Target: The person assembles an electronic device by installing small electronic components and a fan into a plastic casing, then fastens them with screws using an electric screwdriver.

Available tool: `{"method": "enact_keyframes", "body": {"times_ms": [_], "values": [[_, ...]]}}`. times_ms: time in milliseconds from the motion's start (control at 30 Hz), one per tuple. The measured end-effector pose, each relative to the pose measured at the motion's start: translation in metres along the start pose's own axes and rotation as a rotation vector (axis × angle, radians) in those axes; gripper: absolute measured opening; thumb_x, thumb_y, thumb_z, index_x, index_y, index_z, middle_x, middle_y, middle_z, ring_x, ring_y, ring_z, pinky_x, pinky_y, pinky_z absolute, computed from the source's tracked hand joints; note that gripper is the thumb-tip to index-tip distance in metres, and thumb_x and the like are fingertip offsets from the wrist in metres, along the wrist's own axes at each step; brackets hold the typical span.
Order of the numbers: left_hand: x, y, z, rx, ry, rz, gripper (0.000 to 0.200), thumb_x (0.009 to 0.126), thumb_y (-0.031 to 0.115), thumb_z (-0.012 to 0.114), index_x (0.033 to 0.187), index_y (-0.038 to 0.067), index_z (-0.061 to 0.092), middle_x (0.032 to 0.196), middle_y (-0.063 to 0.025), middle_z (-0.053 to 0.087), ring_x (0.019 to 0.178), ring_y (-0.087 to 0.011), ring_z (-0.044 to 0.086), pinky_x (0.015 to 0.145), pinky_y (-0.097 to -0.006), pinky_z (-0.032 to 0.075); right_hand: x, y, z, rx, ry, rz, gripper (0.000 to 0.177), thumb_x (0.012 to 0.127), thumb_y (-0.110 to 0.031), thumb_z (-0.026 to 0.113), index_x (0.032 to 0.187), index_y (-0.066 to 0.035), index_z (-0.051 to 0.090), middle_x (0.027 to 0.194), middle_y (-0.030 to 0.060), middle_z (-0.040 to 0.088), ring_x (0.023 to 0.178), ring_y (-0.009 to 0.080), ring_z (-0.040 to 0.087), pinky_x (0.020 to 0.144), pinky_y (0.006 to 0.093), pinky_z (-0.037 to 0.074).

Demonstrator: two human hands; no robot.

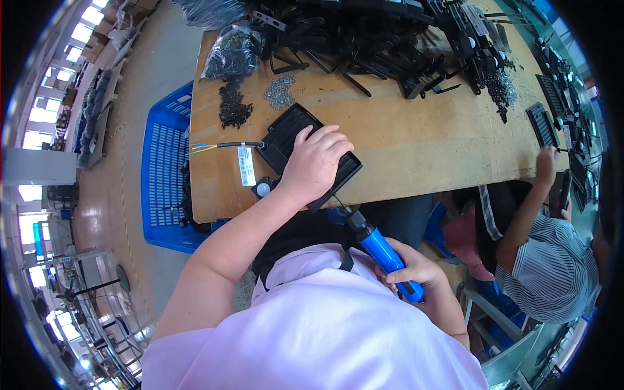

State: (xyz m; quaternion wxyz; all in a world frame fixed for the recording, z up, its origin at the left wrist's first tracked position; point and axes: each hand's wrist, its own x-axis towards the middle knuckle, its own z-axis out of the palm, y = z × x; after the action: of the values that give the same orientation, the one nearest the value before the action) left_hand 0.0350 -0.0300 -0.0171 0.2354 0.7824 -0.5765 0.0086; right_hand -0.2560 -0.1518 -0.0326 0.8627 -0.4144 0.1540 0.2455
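Note:
A black rectangular floodlight housing [278, 135] lies at the front left edge of the table, its near corner reaching over the edge. My left hand [315, 161] presses on it, fingers curled over its top face. From its left side come a cable [237, 143] with bare coloured wires and a white printed label [246, 166]. A small round white sensor [262, 189] sits at its lower left. My right hand [417, 265] is wrapped around a blue electric screwdriver [382, 251], whose bit points up to the housing's near edge.
Small black screws [234, 107] and silver washers [279, 91] lie in piles beyond the housing, near a clear plastic bag [234, 52]. Black brackets [364, 39] are heaped at the back. A blue crate [164, 175] stands left; a person in a striped cap [552, 270] works at right.

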Motion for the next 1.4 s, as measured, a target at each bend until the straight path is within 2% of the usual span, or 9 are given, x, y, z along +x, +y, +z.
{"method": "enact_keyframes", "body": {"times_ms": [300,500,600,933,1067,1267,1300,1400], "values": [[0.002,0.000,-0.001,-0.012,-0.013,-0.010,0.024,0.087,0.003,0.058,0.107,0.011,0.069,0.115,-0.0060,0.067,0.126,-0.0261,0.056,0.111,-0.0513,0.033,0.002,-0.008,0.013,0.128,0.012,0.058,0.073,0.078,-0.014,0.078,0.140,-0.003,0.042,0.091,0.0083,0.060,0.066,0.0160,0.061,0.057,0.0289,0.049],[0.004,0.000,-0.005,-0.038,-0.018,-0.024,0.023,0.088,0.004,0.059,0.107,0.010,0.069,0.114,-0.0053,0.068,0.124,-0.0250,0.057,0.111,-0.0512,0.033,0.004,-0.022,0.008,0.146,-0.014,0.129,0.071,0.079,-0.014,0.077,0.140,-0.004,0.042,0.088,0.0085,0.060,0.065,0.0161,0.060,0.056,0.0288,0.048],[0.003,0.001,-0.005,-0.047,-0.021,-0.030,0.022,0.088,0.004,0.059,0.107,0.010,0.069,0.114,-0.0051,0.068,0.123,-0.0246,0.058,0.110,-0.0512,0.033,0.003,-0.031,0.004,0.248,-0.065,0.161,0.071,0.079,-0.014,0.077,0.141,-0.005,0.042,0.088,0.0084,0.060,0.064,0.0159,0.059,0.056,0.0287,0.047],[0.007,0.002,-0.007,-0.047,-0.031,-0.061,0.020,0.092,0.006,0.059,0.109,0.010,0.069,0.113,-0.0068,0.069,0.122,-0.0250,0.059,0.110,-0.0513,0.033,0.010,-0.027,-0.002,0.554,-0.165,0.229,0.088,0.071,-0.019,0.083,0.144,-0.003,0.037,0.081,0.0079,0.058,0.057,0.0151,0.055,0.050,0.0272,0.043],[0.005,0.000,-0.006,-0.031,-0.025,-0.053,0.022,0.091,0.007,0.060,0.111,0.010,0.069,0.114,-0.0078,0.068,0.123,-0.0252,0.058,0.110,-0.0513,0.033,0.013,-0.012,-0.007,0.684,-0.217,0.207,0.089,0.072,-0.018,0.084,0.146,-0.001,0.038,0.083,0.0118,0.057,0.056,0.0161,0.052,0.046,0.0276,0.042],[0.005,-0.001,-0.005,-0.017,-0.009,-0.031,0.024,0.091,0.007,0.059,0.113,0.010,0.068,0.116,-0.0086,0.068,0.124,-0.0259,0.058,0.111,-0.0512,0.033,0.013,0.005,-0.008,0.674,-0.256,0.087,0.089,0.076,-0.026,0.083,0.147,-0.001,0.036,0.082,0.0111,0.055,0.056,0.0147,0.052,0.045,0.0257,0.040],[0.004,-0.001,-0.004,-0.015,-0.002,-0.029,0.024,0.091,0.007,0.059,0.113,0.010,0.068,0.116,-0.0087,0.068,0.124,-0.0260,0.058,0.111,-0.0510,0.033,0.013,0.006,-0.010,0.647,-0.266,0.098,0.091,0.073,-0.026,0.084,0.147,-0.003,0.036,0.086,0.0092,0.056,0.061,0.0153,0.055,0.050,0.0273,0.044],[0.003,-0.004,-0.003,0.003,-0.004,-0.002,0.026,0.092,0.005,0.056,0.114,0.010,0.068,0.116,-0.0089,0.069,0.124,-0.0265,0.058,0.109,-0.0498,0.034,0.008,0.001,-0.003,0.249,-0.101,0.013,0.091,0.075,-0.024,0.084,0.148,-0.004,0.035,0.089,0.0091,0.058,0.065,0.0164,0.058,0.056,0.0289,0.048]]}}
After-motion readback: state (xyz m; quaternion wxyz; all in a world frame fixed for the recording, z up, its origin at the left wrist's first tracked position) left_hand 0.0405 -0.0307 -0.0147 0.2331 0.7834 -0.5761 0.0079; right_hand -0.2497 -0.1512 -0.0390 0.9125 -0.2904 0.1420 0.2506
